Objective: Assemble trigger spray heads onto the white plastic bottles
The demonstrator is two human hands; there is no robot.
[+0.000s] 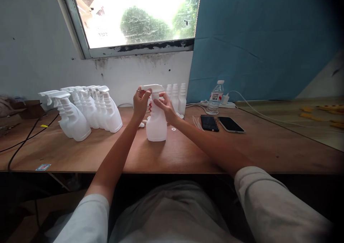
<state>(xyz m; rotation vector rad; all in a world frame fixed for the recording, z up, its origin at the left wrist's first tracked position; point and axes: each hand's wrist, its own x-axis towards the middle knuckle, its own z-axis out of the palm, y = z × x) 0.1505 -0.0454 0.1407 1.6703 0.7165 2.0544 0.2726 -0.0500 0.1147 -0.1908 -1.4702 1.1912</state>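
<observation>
A white spray bottle stands upright on the wooden table in front of me, its trigger spray head seated at the neck. My left hand grips the spray head from the left, thumb and fingers closed around its nozzle end. From the right, my right hand pinches the head's collar at the bottle neck. Part of the trigger and neck is hidden behind my fingers. A small white ring and other small white parts lie near the bottle's base.
Several spray bottles with heads stand in rows at left. Headless bottles are behind my right hand. To the right are a water bottle, two phones, white tubes and a power strip. Black cables cross the left side.
</observation>
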